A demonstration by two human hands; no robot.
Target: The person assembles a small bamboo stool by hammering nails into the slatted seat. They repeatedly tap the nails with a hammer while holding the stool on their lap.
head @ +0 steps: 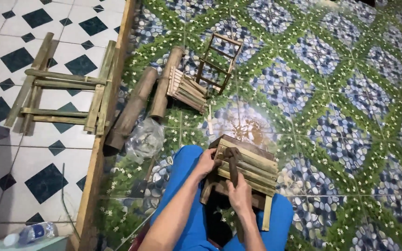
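Fingers (210, 160) on bamboo stool (250, 169) edge

Matt, rough split bamboo in the small stool (245, 169), held by left hand (206, 162) and right hand (239, 193), with a dark worn tool (232, 162) against the slats. Same dull bamboo in the frame (63, 88) and two poles (147, 100). Crinkled clear plastic bag (145, 137). Glossy printed vinyl mat (331, 93) over shiny ceramic tiles (19, 153). Smooth blue cloth trousers (182, 186).
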